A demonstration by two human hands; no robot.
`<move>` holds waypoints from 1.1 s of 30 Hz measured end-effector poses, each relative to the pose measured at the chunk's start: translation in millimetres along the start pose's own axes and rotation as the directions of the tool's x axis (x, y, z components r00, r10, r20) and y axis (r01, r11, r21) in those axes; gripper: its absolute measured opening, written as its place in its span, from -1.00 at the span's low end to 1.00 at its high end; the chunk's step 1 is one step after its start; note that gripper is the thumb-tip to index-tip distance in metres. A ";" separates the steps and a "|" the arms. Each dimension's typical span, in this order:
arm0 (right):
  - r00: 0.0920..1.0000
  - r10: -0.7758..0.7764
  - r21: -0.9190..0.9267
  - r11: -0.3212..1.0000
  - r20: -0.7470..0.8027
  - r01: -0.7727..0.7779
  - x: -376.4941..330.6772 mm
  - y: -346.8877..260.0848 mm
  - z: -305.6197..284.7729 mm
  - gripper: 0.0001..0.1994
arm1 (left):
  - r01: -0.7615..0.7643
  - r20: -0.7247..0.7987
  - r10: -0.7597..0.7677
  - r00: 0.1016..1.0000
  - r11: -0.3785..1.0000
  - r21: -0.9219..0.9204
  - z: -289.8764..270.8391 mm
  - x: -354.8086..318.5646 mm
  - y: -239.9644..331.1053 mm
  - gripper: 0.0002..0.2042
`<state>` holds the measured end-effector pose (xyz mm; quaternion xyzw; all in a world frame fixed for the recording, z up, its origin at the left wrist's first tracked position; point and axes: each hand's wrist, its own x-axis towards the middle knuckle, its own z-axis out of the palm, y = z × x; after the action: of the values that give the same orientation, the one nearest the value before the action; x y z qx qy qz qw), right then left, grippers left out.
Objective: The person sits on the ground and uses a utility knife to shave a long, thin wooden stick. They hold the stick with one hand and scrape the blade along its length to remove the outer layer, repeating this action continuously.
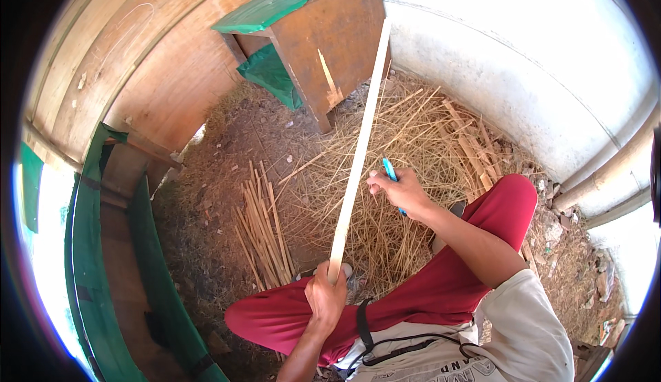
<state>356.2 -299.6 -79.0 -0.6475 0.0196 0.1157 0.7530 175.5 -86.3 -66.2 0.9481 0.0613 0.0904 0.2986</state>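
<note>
My left hand point(326, 298) is closed around the lower end of a long, pale bamboo strip point(363, 141). The strip slants up and away, its far end overlapping the brown wooden cabinet in the picture. To the right of the strip, my right hand point(403, 192) is closed on a slim blue tool point(390, 168); its ends show above and below the fingers, and its exact kind is unclear. Beneath both hands lies a heap of thin bamboo shavings point(385, 244). Left of it, a bundle of narrow bamboo sticks point(265, 234) rests on the ground.
The wooden cabinet point(334, 44) with a green cover stands at the back. Split bamboo pieces point(471, 144) lie near the white wall point(523, 72) on the right. A green-edged wooden structure point(138, 258) runs along the left. My legs in red trousers point(413, 279) are folded around the shavings.
</note>
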 end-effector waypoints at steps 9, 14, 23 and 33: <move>0.998 0.060 0.078 0.995 0.004 -0.060 -12.5 -21.0 -2.1 -0.70 | -0.104 0.003 0.104 0.995 0.981 0.165 -5.9 -5.3 -8.4 -0.74; 0.999 0.043 0.061 0.997 -0.002 -0.043 -11.8 -20.3 -3.0 -0.73 | 0.065 0.207 -0.093 0.974 0.988 0.138 -21.3 5.8 11.0 -0.74; 0.997 -0.081 0.000 0.997 -0.007 0.081 -11.3 -22.6 -2.7 -0.78 | 0.285 0.319 -0.305 0.898 0.952 0.107 -20.0 4.1 14.5 -0.55; 0.970 -0.241 -0.176 0.954 0.037 0.244 -14.0 -23.8 -1.7 -0.75 | 0.198 0.136 -0.206 0.969 0.978 0.069 3.3 -7.3 -0.4 -0.62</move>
<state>347.6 -306.5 -53.7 -0.7092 -0.0762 0.0286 0.7003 169.0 -89.1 -70.1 0.9488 0.1386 -0.0100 0.2838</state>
